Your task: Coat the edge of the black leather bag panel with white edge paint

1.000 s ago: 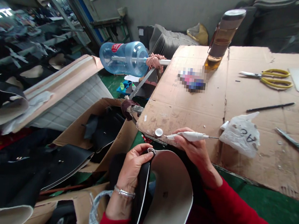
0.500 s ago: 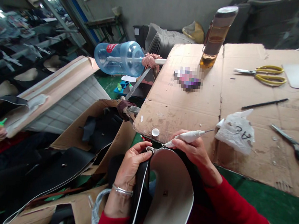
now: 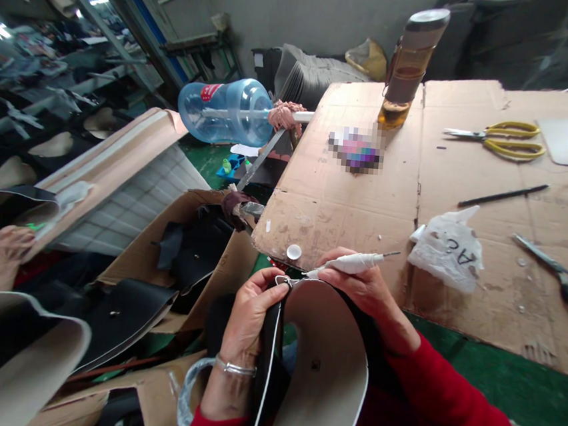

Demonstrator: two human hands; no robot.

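Observation:
My left hand, with a silver bangle at the wrist, pinches the top edge of a curved black leather piece with a pale lining. A white thread makes a small loop by the thumb and fingertips. In my right hand is an awl-like tool with a white-wrapped handle. Its thin metal rod sticks out to the right, while its other end points at the leather edge beside my left fingertips. Whether that tip is inside the leather, I cannot tell.
On the cardboard-covered table are a white cap, plastic bag, black scissors, yellow-handled scissors, black stick and tea bottle. At left, a co-worker's hand is near more leather pieces and a carton.
The tool in my right hand has shifted slightly left and down, and my left hand keeps its pinch. At left, the co-worker's hand has moved right, and a pale-lined leather piece has swung further into view.

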